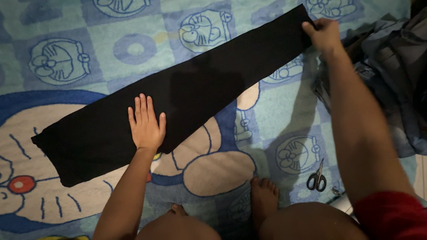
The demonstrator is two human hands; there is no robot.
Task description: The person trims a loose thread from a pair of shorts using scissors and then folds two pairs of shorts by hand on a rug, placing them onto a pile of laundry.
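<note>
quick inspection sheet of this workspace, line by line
surface: blue cartoon-print blanket spread flat under everything
job's things: long black fabric strip lying flat, running diagonally from lower left to upper right
clutter: black-handled scissors on the blanket, apart from the strip; heap of grey-blue cloth at the right edge
grippers: left hand pressed flat, fingers spread, on the strip; right hand pinching the strip's upper right end
cables: nothing seen
surroundings: person's bare knees and foot at the bottom edge, red garment at lower right
</note>
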